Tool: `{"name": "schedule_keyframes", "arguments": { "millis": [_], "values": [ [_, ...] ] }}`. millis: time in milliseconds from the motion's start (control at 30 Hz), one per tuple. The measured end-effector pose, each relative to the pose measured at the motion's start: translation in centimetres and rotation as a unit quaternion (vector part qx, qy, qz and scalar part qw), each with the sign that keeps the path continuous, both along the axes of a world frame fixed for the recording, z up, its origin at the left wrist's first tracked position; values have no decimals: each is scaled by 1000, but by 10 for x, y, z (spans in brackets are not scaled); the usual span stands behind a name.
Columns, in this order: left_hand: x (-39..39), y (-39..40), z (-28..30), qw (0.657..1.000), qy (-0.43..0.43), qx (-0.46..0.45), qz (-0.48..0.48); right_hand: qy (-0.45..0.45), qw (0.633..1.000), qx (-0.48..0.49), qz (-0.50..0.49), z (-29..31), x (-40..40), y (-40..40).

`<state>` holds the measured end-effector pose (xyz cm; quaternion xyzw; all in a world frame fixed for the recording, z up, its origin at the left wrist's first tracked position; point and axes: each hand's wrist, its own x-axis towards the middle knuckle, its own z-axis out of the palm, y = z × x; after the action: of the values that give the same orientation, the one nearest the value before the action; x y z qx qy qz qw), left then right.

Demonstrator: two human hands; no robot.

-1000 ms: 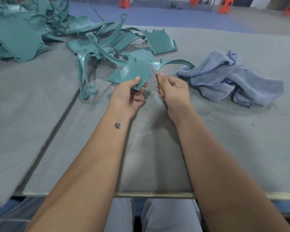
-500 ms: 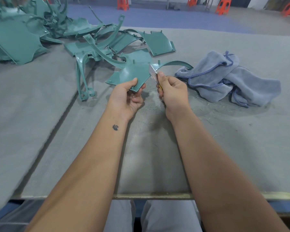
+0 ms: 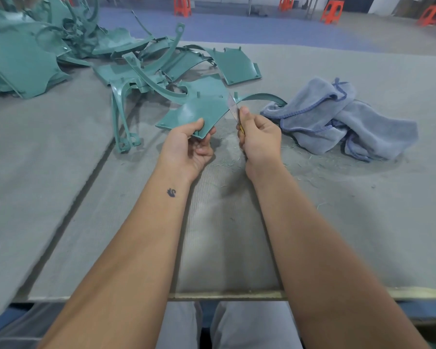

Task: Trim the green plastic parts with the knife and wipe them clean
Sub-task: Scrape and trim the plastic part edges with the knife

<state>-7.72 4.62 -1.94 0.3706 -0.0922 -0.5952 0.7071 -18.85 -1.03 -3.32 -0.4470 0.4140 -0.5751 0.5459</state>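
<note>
Both bare forearms reach forward from the near edge of the grey felt-covered tabletop (image 3: pixel 363 222) and meet above its middle. The left hand (image 3: pixel 189 147) is turned palm-up, its thumb pressed on top of the near corner of a flat, curved-edged green plastic panel (image 3: pixel 196 112) while the curled fingers support it from beneath; the panel is lifted slightly and tilts away from the person. The right hand (image 3: pixel 259 139) is closed in a fist around a knife with a yellow handle and a thin pale blade (image 3: pixel 233 107), the thumb pointing up along the handle. The blade rises from the fist and lies against the right-hand edge of the held panel. A narrow curved green strip (image 3: pixel 262 96) arcs from that panel's far right corner toward a crumpled blue-grey cloth (image 3: pixel 337 119), which lies on the tabletop to the right of the panel. Behind and to the left of the panel sits a loose heap of other green plastic parts (image 3: pixel 126 61). Fine green shavings (image 3: pixel 224 165) are scattered on the tabletop below the hands.
</note>
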Motion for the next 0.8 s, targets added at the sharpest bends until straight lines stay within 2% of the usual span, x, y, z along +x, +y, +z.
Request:
{"name": "schedule_keyframes", "arguments": {
  "millis": [133,333,533,733,800],
  "values": [
    [5,5,-2,998,50,-28,-8,-199,974,103,-30,5,-12,-12],
    [4,4,-2,998,48,-32,-2,-234,968,94,-7,2,-14,-13],
    [4,3,-3,996,82,-32,18,-207,971,107,52,8,-17,-9],
    [4,3,-2,991,115,-46,60,-70,995,19,63,6,-17,-1],
    [4,5,-2,989,124,-52,62,-56,997,13,50,7,-15,1]
  ]
}}
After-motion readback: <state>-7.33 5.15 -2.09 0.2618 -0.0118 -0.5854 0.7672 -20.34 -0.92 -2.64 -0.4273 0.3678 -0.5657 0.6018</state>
